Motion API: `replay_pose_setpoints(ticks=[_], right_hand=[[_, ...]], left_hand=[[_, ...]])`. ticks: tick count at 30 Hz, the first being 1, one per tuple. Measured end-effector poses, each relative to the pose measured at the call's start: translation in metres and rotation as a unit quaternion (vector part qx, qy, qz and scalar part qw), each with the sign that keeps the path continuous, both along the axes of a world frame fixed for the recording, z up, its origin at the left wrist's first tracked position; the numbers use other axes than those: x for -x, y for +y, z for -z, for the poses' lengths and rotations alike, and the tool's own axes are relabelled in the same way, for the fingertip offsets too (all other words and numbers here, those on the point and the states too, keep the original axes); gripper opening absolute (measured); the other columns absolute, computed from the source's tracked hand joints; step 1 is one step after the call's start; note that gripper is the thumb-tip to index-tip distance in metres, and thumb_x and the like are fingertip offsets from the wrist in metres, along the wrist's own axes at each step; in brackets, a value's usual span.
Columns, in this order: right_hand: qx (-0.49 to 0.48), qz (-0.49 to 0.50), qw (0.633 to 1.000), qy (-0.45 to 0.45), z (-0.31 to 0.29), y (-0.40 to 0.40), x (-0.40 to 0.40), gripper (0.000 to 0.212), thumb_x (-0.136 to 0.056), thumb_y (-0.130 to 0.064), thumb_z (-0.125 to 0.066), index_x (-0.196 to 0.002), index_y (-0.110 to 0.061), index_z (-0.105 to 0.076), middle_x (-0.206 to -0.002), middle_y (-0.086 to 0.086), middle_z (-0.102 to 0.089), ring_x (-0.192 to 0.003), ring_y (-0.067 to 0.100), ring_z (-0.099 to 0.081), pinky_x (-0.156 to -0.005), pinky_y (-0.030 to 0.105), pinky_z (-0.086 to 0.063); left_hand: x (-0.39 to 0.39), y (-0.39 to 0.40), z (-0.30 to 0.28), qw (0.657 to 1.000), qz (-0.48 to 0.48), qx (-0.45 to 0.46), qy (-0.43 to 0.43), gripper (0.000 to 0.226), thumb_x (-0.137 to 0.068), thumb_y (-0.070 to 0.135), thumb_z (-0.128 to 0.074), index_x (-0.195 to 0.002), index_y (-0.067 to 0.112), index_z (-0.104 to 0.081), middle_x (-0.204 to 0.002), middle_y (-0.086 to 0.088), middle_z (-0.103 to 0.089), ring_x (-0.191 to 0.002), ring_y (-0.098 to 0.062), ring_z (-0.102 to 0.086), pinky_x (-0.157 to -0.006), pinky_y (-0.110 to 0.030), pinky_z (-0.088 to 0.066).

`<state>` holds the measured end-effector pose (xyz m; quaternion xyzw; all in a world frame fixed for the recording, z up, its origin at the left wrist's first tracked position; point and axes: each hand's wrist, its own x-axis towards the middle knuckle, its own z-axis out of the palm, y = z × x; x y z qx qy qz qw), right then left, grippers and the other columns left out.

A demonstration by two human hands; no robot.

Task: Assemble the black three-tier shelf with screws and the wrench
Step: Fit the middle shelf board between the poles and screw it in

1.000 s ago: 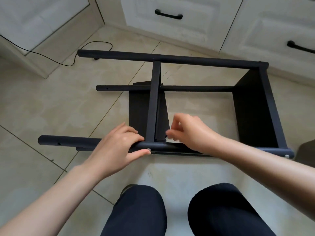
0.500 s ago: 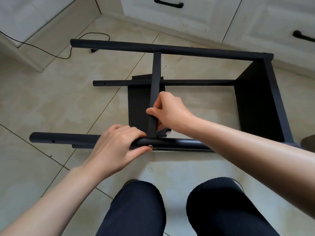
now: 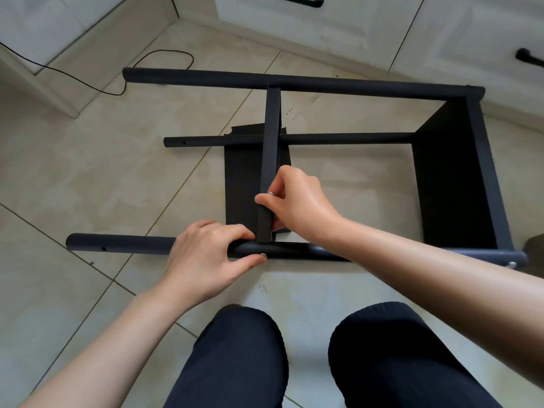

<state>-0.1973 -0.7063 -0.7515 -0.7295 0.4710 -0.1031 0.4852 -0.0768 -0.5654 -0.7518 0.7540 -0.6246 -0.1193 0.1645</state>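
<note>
Head view: the black shelf frame (image 3: 309,86) is lying on its side on the tiled floor (image 3: 88,178), in front of white cabinets (image 3: 338,22). The left hand (image 3: 206,257) is wrapping its curled fingers and thumb around the near post (image 3: 123,245), just beside the joint with the middle shelf panel (image 3: 269,160). The right hand (image 3: 297,201) is pinching that panel's upper edge between thumb and bent fingers. The end panel (image 3: 453,184) is standing at the right. A black cable (image 3: 88,81) is trailing at the far left.
</note>
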Motion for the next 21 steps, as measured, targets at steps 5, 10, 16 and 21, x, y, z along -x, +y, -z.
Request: replay_pose_setpoints(ticks=[5,10,16,21], right_hand=[[0.006,0.002,1.000,-0.006,0.001,0.001,0.001,0.028,-0.091,-0.026,-0.069,-0.079,-0.014,-0.047,-0.080,0.009,-0.064,-0.051,0.021,-0.068,-0.061,0.043,-0.061],[-0.013,0.003,1.000,-0.022,-0.001,-0.004,0.002,0.028,-0.090,-0.023,-0.071,-0.077,-0.014,-0.048,-0.079,0.010,-0.066,-0.050,0.018,-0.068,-0.052,0.031,-0.059],[-0.192,0.020,0.977,-0.089,-0.005,-0.016,0.010,0.025,-0.085,-0.013,-0.077,-0.074,-0.008,-0.054,-0.071,0.012,-0.064,-0.062,0.022,-0.071,-0.062,0.033,-0.062],[-0.271,-0.012,0.954,-0.126,-0.005,-0.027,0.028,0.023,-0.082,-0.007,-0.078,-0.075,-0.005,-0.055,-0.085,0.024,-0.067,-0.075,0.023,-0.074,-0.067,0.028,-0.061]], left_hand=[[-0.002,0.000,0.003,0.997,-0.045,-0.052,0.038,0.032,-0.074,0.064,-0.072,-0.093,0.038,-0.070,-0.077,0.017,-0.066,-0.083,-0.014,-0.060,-0.063,-0.016,-0.033],[0.000,-0.002,-0.002,0.997,-0.006,-0.054,0.049,0.059,-0.076,0.061,-0.067,-0.126,0.048,-0.040,-0.108,0.029,-0.055,-0.082,-0.011,-0.061,-0.064,-0.030,-0.044],[-0.005,-0.007,-0.002,0.995,0.068,-0.078,-0.003,0.066,-0.084,0.069,-0.049,-0.145,0.054,-0.031,-0.154,0.041,-0.014,-0.093,-0.012,-0.067,-0.061,-0.034,-0.052],[-0.008,-0.005,0.003,0.996,0.087,-0.023,0.001,0.065,-0.086,0.067,-0.047,-0.147,0.044,-0.044,-0.162,0.032,-0.011,-0.125,-0.007,-0.054,-0.070,-0.033,-0.056]])
